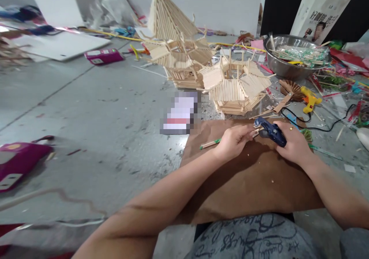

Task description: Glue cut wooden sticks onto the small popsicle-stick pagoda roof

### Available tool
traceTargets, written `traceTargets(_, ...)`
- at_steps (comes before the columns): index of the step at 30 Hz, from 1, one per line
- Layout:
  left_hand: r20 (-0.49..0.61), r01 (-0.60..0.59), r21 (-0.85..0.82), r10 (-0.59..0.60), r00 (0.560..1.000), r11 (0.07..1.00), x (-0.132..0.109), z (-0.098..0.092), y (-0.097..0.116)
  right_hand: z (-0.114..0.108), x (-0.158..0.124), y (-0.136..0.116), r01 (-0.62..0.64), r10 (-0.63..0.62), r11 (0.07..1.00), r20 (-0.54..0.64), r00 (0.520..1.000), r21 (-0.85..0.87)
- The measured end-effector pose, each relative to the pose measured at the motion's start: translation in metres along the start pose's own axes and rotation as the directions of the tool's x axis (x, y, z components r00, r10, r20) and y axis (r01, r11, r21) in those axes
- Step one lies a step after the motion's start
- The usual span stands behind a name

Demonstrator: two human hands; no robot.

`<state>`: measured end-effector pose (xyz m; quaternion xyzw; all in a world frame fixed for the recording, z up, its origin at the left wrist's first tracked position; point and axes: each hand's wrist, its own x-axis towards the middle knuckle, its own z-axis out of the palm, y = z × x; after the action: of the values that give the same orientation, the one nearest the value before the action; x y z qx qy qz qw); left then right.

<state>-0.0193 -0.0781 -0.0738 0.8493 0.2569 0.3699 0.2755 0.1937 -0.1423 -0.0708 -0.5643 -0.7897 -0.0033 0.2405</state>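
My left hand (233, 141) is closed in a pinch on thin wooden sticks (258, 129). Their far ends meet the head of a dark blue hand tool (273, 133), whose exact kind I cannot make out. Wrapped round that tool is my right hand (295, 141), with a ring on one finger. Both hands are above a sheet of brown paper (230, 190). Beside my left wrist are pale sticks with green ends (210, 143); whether they lie on the paper or are held is unclear.
Beyond the paper stand a small stick-built pavilion (236, 86) and a taller one with a pointed roof (173, 24). A phone (180, 113), a yellow glue gun (310, 99) with its cord, a metal bowl (284, 65) and purple power strips (103, 56) surround the work.
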Motion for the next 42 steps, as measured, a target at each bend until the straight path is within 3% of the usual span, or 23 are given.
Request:
traceTargets(18,0.058,0.005,0.055,-0.008,0.998,0.999,-0.0032,0.0030,-0.0010,-0.0015,-0.0029,-0.0053,0.019,-0.013,0.989,0.044,0.999,-0.148)
traceTargets(42,0.061,0.009,0.000,-0.009,0.998,1.000,-0.0042,0.0030,0.0015,-0.0026,-0.0031,-0.0050,0.007,0.004,0.989,0.076,0.997,-0.145)
